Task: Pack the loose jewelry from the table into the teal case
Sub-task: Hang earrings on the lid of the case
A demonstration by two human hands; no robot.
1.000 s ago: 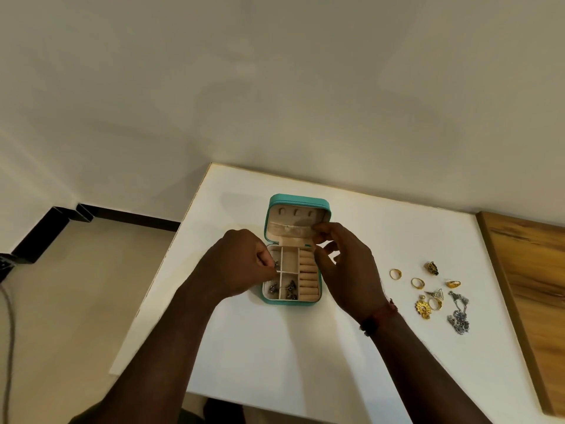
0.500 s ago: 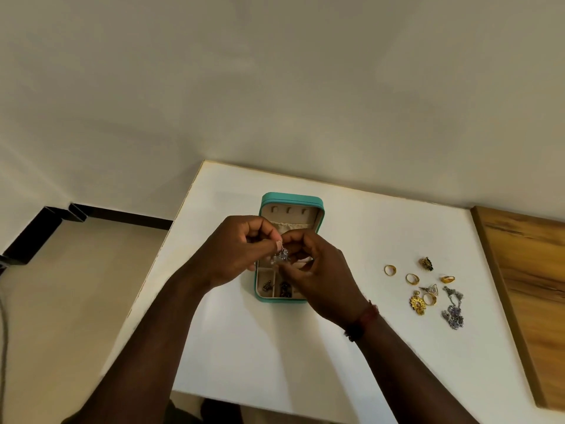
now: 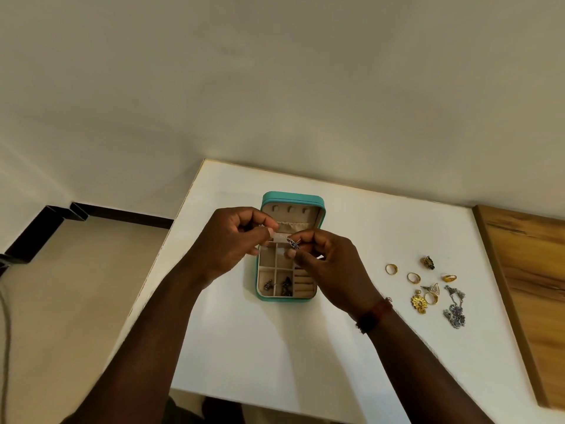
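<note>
The teal case (image 3: 293,197) lies open on the white table (image 3: 275,347), its beige compartments showing two dark pieces in the near cells. Above it, my left hand (image 3: 227,240) and my right hand (image 3: 328,264) pinch the two ends of a thin silver necklace (image 3: 290,241), stretched between their fingertips with a small blue pendant near the right hand. Loose jewelry lies to the right: gold rings (image 3: 391,268), a gold flower pendant (image 3: 418,303) and a silver chain (image 3: 455,307).
A wooden board (image 3: 532,289) borders the table on the right. The table's left edge drops to the floor, where a black frame (image 3: 46,228) runs along the wall. The wall rises just behind the case.
Both hands have lifted the necklace from the case and drawn apart, stretching the chain between them. The view has shifted slightly.
</note>
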